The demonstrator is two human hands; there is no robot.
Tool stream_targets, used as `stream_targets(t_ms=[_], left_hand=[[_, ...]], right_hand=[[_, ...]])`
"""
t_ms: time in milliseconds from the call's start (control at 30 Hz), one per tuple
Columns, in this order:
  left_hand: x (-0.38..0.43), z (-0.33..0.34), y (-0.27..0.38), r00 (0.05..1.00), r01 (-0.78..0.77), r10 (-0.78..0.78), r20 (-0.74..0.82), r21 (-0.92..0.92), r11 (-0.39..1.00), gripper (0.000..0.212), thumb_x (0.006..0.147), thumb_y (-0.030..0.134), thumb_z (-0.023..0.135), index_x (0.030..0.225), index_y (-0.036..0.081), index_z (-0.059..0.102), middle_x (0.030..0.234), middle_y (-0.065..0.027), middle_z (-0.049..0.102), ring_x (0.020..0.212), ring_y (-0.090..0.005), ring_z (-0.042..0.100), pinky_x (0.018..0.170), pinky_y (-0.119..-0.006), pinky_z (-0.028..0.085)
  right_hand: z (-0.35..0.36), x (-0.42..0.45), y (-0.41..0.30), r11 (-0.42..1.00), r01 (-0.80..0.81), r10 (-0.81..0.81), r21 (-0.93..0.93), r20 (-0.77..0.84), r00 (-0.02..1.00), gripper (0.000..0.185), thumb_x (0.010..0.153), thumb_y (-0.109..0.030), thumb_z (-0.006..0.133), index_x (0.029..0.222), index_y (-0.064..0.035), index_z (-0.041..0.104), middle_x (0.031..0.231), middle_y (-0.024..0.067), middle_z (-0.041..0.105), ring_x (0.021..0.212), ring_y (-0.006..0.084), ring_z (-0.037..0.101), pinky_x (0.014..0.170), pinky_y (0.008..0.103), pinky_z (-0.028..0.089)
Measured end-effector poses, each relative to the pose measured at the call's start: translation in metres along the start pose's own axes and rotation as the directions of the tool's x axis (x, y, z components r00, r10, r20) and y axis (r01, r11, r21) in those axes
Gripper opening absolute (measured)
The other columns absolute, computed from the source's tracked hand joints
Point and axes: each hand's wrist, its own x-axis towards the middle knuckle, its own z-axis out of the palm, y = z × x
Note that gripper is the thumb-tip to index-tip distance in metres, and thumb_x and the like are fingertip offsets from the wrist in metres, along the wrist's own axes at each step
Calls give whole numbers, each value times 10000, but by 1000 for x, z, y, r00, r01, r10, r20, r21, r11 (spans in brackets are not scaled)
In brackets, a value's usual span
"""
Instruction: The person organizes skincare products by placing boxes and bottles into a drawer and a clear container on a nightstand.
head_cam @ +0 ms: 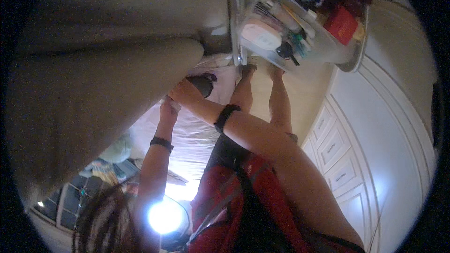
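A large beige cloth (105, 88) fills the left and upper part of the view, close to the camera. At its lower edge my right hand (182, 93) is curled, with fingertips partly hidden. Just below, my left hand (170, 108) is closed at the same edge, and a small pale bit shows beside its fingers. The two hands are close together, above a bed with a creased pale sheet (190, 137). Beyond my right hand, a black item (203, 85), perhaps a bag or garment, lies on the bed.
Clear plastic bins (272, 61) with toiletries and a red booklet (341, 25) stand at the upper right. White drawers (330, 147) line the right side. A bright lamp (165, 216) glows at the bottom, near a pale green pillow (117, 150) and a dark window (75, 196).
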Motion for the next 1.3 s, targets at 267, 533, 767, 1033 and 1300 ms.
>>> stream_targets(t_ms=[267,533,767,1033,1300], left_hand=[[-48,12,50,903,402,-343,258,-789,464,283,910,158,505,1172,54,522,1061,-65,590,992,-184,572,860,-315,466],[-123,41,147,858,512,-313,407,-629,585,365,903,192,490,1216,10,449,1130,-94,581,1051,-221,580,920,-347,478],[-132,131,263,855,443,-97,510,-620,647,347,903,182,504,1213,37,446,1083,-102,606,1009,-229,603,874,-371,507],[-121,208,338,838,425,-143,527,-465,777,328,894,131,512,1203,46,440,1080,-112,589,997,-257,605,856,-384,524],[-74,237,334,682,213,228,695,-487,847,273,899,106,506,1154,18,465,1051,-125,594,956,-263,619,855,-394,529]], right_hand=[[-42,-34,17,972,-173,148,158,161,976,174,817,-183,545,880,-44,629,895,127,623,869,304,623,753,430,498],[-164,-113,62,772,-316,170,551,300,939,215,816,-112,555,1026,-64,574,975,142,600,903,316,621,759,411,494],[-287,-240,120,426,-412,376,806,257,891,402,814,-63,548,1208,-35,471,1096,138,580,1034,234,581,948,338,399],[-303,-322,104,299,-368,627,881,110,771,659,740,-252,727,1276,-62,394,1181,117,533,1139,240,501,969,350,386],[-247,-320,77,472,-163,727,866,-279,627,606,650,-127,806,1149,-45,474,1093,79,528,1025,160,510,920,292,395]])
